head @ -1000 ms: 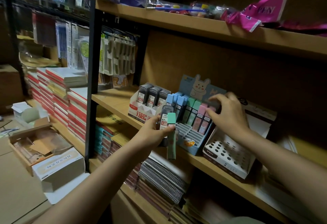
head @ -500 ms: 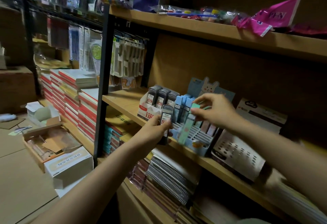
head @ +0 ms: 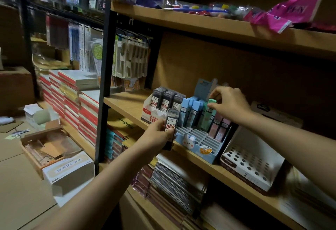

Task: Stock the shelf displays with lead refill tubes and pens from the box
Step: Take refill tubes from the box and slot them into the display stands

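R hand (head: 229, 103) pinching green tube (head: 211, 104) top

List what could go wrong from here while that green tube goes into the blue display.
1. The right hand pinches only the green tube's cap, so it may tilt and topple neighbouring tubes.
2. The left hand holds the dark tube past the shelf edge; a slip could drop it.

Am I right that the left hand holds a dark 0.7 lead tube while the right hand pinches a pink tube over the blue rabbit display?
Not quite: in the head view the tube pinched by the right hand is mint green, not pink. The left hand does hold a dark 0.7 lead tube, beside the blue rabbit display.
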Demonstrator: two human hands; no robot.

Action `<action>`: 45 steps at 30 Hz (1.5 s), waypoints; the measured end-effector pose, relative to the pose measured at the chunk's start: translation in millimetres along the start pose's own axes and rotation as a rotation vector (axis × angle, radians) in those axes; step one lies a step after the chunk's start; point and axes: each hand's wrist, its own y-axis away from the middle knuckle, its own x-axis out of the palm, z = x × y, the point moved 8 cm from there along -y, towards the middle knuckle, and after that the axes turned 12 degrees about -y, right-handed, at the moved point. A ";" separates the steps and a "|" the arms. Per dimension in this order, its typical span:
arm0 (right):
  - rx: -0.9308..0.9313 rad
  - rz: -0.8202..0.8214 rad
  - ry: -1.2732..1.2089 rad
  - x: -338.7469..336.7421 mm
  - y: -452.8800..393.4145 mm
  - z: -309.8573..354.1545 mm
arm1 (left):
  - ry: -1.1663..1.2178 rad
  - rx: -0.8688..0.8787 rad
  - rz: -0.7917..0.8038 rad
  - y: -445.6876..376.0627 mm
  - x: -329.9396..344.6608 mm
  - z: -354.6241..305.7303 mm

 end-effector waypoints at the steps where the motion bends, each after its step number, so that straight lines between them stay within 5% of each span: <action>1: 0.008 0.005 0.002 2.5 -0.6 -1.9 | -0.010 0.000 -0.007 -0.8 -0.8 0.6; 32: 0.021 -0.084 0.255 27.6 7.3 -2.3 | 0.072 0.045 -0.075 -6.3 -4.9 8.2; 36: -0.083 -0.150 -0.082 16.2 16.9 14.6 | 0.064 0.098 -0.104 -2.7 -7.7 -2.1; 41: -0.034 0.160 -0.403 52.6 29.7 45.8 | 0.033 0.174 -0.086 2.1 -7.3 -16.1; 45: -0.037 0.189 -0.382 61.3 25.7 57.7 | -0.039 0.191 -0.052 2.0 -5.8 -15.9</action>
